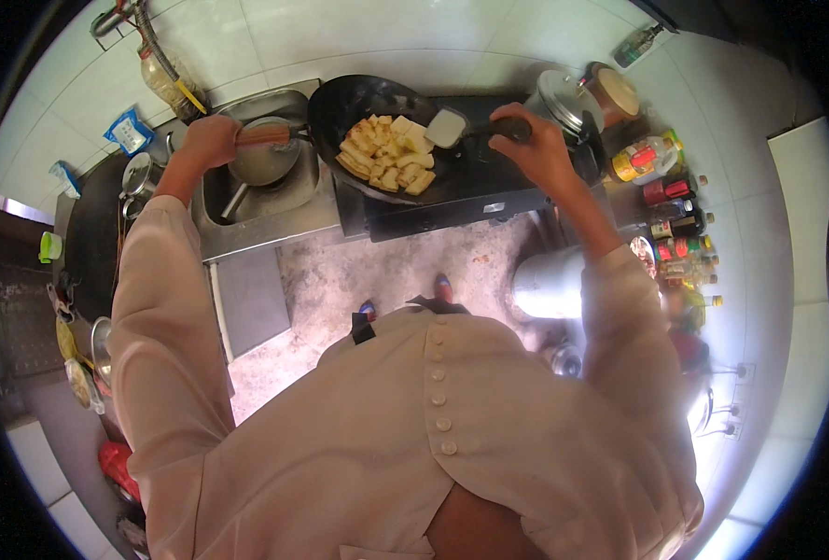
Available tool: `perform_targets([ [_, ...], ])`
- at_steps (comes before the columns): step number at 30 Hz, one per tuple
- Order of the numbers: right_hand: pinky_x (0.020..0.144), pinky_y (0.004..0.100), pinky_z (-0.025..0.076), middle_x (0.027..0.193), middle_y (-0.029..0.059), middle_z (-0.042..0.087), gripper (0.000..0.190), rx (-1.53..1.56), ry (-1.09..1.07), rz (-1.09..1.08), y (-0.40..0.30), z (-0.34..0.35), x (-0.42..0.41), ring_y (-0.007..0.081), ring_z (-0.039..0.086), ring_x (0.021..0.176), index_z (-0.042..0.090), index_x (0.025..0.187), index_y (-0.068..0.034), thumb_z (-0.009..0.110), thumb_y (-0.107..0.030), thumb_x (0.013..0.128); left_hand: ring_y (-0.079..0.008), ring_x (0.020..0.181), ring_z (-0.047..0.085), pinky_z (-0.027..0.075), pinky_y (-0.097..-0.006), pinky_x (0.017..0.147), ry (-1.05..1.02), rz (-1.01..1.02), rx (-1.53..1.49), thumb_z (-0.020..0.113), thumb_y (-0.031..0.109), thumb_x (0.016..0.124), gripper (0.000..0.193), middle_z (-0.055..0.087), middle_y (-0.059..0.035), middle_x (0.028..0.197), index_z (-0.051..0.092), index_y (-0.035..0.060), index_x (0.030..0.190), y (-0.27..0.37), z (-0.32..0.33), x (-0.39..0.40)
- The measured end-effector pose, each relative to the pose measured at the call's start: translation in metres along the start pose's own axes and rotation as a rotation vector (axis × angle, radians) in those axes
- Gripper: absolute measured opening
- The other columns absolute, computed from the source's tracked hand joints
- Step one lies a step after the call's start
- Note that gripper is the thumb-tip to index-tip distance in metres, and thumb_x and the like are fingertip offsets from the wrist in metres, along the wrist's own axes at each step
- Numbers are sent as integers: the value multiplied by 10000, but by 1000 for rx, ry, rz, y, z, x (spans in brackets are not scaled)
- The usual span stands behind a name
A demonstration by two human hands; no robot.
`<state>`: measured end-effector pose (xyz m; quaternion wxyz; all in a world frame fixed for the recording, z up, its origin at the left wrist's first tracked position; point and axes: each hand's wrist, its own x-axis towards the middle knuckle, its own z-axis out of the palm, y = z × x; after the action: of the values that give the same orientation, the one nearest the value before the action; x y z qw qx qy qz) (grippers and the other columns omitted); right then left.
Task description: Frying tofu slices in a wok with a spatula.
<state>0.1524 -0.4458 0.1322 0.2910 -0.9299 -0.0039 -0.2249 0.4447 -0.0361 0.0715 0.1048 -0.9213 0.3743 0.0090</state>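
My left hand (211, 142) grips the wooden handle (263, 135) of a black wok (358, 91), which stands tilted over the stove beside the sink. Pale and browned pieces of what looks like tofu (386, 155) lie spread over the wok's bottom. Closed around the dark handle of a spatula (446, 128) is my right hand (533, 140). The spatula's flat, light blade is at the wok's right side, beside the pieces.
A metal sink (309, 183) with a pan (266, 157) in it is left of the wok. A lidded metal pot (560, 101) stands behind my right hand. Bottles (673, 189) line the right wall; a large metal cylinder (547, 283) stands on the floor below.
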Motion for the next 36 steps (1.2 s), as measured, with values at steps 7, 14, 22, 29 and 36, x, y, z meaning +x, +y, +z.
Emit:
perform_targets([
  [7,660,277,525,804,84,712,253,247,83,206,32,22,-6,112,671,723,659,1036,-61,749,-118,807,-346,874,674,538,-455,748,-5,18,32,635,117,719,171,693,-136,864,703,108,876,4,-16,4],
  [14,632,236,535,813,68,673,196,588,135,339,34,29,-20,154,707,745,637,1008,5,717,-29,833,-343,903,674,541,-454,777,-31,-18,15,643,116,711,196,699,-138,895,706,106,896,6,-21,4],
  [22,662,285,603,861,104,664,180,839,326,401,33,50,-37,180,693,733,622,996,29,711,-11,844,-362,883,675,548,-479,761,-45,-16,-9,706,139,645,278,696,-149,888,698,107,921,1,-14,11],
  [29,644,290,606,838,100,654,191,781,304,529,19,52,-61,173,688,725,618,997,33,714,-22,841,-359,886,674,547,-472,772,-74,-40,-8,707,139,642,295,697,-143,895,698,111,936,3,-14,13],
  [36,618,278,576,832,104,652,216,747,314,544,20,58,-80,188,701,725,602,1023,38,707,-30,847,-353,915,673,547,-473,791,-45,-18,11,722,154,637,305,698,-138,915,691,110,937,2,-15,12],
])
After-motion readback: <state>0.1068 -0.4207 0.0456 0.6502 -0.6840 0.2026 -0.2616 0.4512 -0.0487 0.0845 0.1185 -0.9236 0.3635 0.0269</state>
